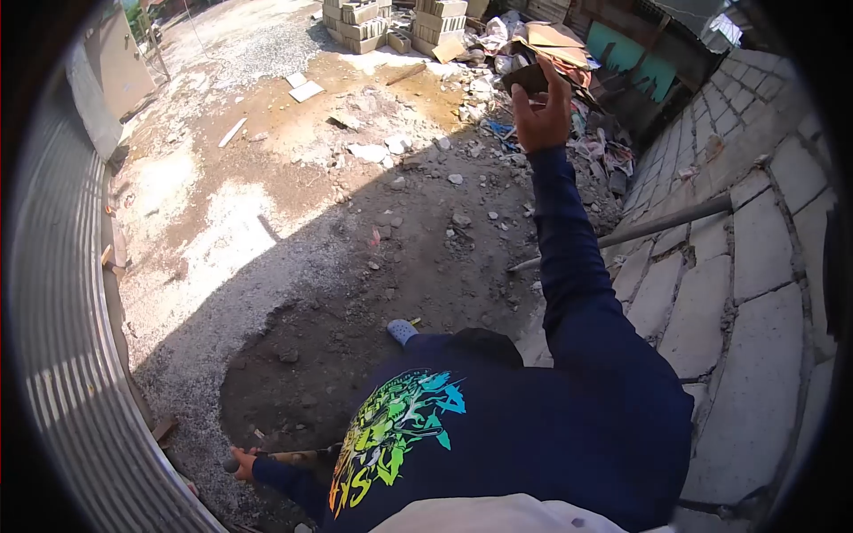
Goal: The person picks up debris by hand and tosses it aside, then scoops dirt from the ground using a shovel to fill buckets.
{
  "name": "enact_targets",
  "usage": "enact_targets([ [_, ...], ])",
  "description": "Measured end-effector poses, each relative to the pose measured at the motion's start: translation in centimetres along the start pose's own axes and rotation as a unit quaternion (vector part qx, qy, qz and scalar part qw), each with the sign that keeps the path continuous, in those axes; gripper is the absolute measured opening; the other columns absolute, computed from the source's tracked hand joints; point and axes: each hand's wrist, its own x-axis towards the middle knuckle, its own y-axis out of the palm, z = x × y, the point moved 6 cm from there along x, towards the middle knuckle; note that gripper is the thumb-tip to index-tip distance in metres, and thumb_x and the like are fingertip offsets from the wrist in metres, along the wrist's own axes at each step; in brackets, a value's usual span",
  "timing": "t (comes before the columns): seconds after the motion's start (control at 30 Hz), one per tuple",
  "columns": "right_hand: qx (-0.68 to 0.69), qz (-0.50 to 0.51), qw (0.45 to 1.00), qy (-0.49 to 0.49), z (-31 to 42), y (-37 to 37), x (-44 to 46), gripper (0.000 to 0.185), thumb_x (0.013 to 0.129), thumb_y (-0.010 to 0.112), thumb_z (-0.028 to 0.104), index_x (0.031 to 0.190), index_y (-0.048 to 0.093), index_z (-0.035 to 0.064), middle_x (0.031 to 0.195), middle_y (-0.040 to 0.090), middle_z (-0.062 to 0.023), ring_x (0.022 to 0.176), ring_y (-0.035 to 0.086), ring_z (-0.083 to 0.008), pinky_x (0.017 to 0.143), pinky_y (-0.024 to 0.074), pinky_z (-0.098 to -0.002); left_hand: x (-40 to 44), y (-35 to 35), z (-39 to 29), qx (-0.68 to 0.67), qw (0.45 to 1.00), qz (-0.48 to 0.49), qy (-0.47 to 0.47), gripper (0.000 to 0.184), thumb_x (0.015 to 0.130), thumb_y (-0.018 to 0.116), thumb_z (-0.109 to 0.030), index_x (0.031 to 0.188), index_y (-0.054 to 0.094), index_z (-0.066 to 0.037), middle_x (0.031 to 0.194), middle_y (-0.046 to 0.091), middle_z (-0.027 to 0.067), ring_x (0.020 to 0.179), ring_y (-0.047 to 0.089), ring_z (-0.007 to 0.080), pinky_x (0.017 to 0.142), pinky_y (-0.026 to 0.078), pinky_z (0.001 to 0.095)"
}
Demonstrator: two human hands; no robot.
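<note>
At the upper right, my right hand [544, 114] is raised at the end of a dark blue sleeve. It grips a small dark flat object [526, 81] between thumb and fingers; what it is cannot be made out. Low on the left, my left hand [243, 464] is closed around the end of a wooden handle [298, 456]. The handle's far end is hidden by my dark shirt [524, 426], which has a colourful print. A light-coloured clog [402, 331] shows past the shirt.
A corrugated metal sheet [62, 338] borders the left, and a block wall [702, 302] the right. A long pole [662, 226] leans by the wall. Rubble [391, 147] lies on the dirt ground. Stacked hollow blocks [362, 27] and a debris heap [551, 44] stand farther off.
</note>
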Motion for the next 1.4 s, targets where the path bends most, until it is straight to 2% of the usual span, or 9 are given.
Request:
enact_targets([
  [0.2,0.103,0.006,0.995,-0.012,3.0,-0.7,0.2,0.057,0.074,0.073,0.012,0.122,0.043,0.0121,0.113,0.056,-0.0131,0.072,0.066,-0.0192,0.048,0.0524,-0.024,-1.2,-1.6,-2.1,0.004,1.0,0.016,-0.006,0.053,0.076,0.072,-0.036,0.096,0.045,0.005,0.065,0.06,0.0165,0.052,0.059,0.0208,0.045,0.051,0.0309],
  [0.3,0.098,-0.01,0.995,-0.003,6.1,-1.4,1.0,0.051,0.076,0.073,0.021,0.118,0.048,0.0085,0.107,0.06,-0.0117,0.074,0.066,-0.0218,0.055,0.0546,-0.0322,-1.0,-1.8,-2.1,-0.014,0.998,0.065,-0.02,0.056,0.076,0.072,-0.035,0.1,0.042,0.005,0.069,0.061,0.0157,0.052,0.059,0.021,0.044,0.05,0.0321],
  [0.37,0.106,0.028,0.994,0.02,7.5,-1.8,1.7,0.058,0.078,0.07,0.009,0.13,0.044,0.0076,0.119,0.053,-0.0148,0.094,0.062,-0.0231,0.068,0.0562,-0.0298,-1.0,-2.0,-1.7,-0.038,0.999,0.037,-0.006,0.055,0.076,0.073,-0.034,0.099,0.042,0.006,0.07,0.06,0.0159,0.052,0.059,0.0211,0.044,0.05,0.032],
  [0.47,0.14,-0.041,0.988,-0.055,8.4,-2.5,3.5,0.055,0.076,0.069,0.005,0.126,0.046,0.0083,0.112,0.055,-0.012,0.079,0.064,-0.0179,0.052,0.0531,-0.0222,-1.8,-3.3,-1.8,-0.051,0.999,0.011,0.01,0.054,0.075,0.074,-0.032,0.097,0.042,0.006,0.073,0.06,0.0165,0.052,0.059,0.0212,0.043,0.051,0.0319],
  [0.57,0.123,-0.117,0.978,-0.119,11.2,-7.2,8.7,0.057,0.077,0.068,0.007,0.129,0.044,0.0075,0.123,0.051,-0.0117,0.086,0.062,-0.0177,0.061,0.0542,-0.0244,-0.8,-3.9,-1.1,-0.045,0.998,0.02,0.029,0.053,0.076,0.074,-0.028,0.097,0.041,0.007,0.073,0.059,0.0172,0.051,0.059,0.0211,0.043,0.051,0.032],
  [0.73,0.128,-0.416,0.8,-0.413,19.8,-22.4,16.8,0.056,0.074,0.073,0.006,0.123,0.046,0.007,0.111,0.054,-0.0105,0.093,0.06,-0.0176,0.063,0.0554,-0.0261,1.7,-3.7,-0.3,-0.056,0.997,0.054,-0.002,0.05,0.077,0.073,-0.025,0.096,0.04,0.008,0.074,0.059,0.0172,0.051,0.058,0.0204,0.041,0.051,0.0322],
  [0.9,0.046,-0.498,0.676,-0.541,25.9,-30.1,12.7,0.078,0.083,0.066,0.025,0.143,0.016,0.0217,0.113,0.057,-0.009,0.094,0.061,-0.0173,0.054,0.055,-0.0331,0.6,-2.2,-1.0,-0.072,0.997,0.036,0.014,0.05,0.076,0.074,-0.025,0.095,0.041,0.008,0.077,0.059,0.0162,0.05,0.058,0.0198,0.041,0.051,0.0321],
  [0.97,0.026,-0.513,0.638,-0.574,25.2,-30.2,11.8,0.075,0.083,0.065,0.023,0.142,0.018,0.0208,0.11,0.059,-0.0088,0.087,0.063,-0.0176,0.053,0.0542,-0.0321,0.5,-1.3,-0.8,-0.055,0.998,0.015,0.014,0.053,0.076,0.074,-0.026,0.1,0.042,0.009,0.078,0.06,0.0155,0.051,0.058,0.0196,0.041,0.05,0.0318],
  [1.4,-0.007,-0.539,0.617,-0.573,16.0,-19.5,15.3,0.075,0.082,0.064,0.024,0.142,0.019,0.0212,0.104,0.06,-0.0091,0.082,0.063,-0.0186,0.052,0.0538,-0.0326,-1.5,2.4,-0.3,0.125,0.99,-0.064,0.027,0.058,0.076,0.073,-0.026,0.109,0.041,0.01,0.078,0.06,0.0145,0.052,0.059,0.0194,0.041,0.05,0.0316],
])
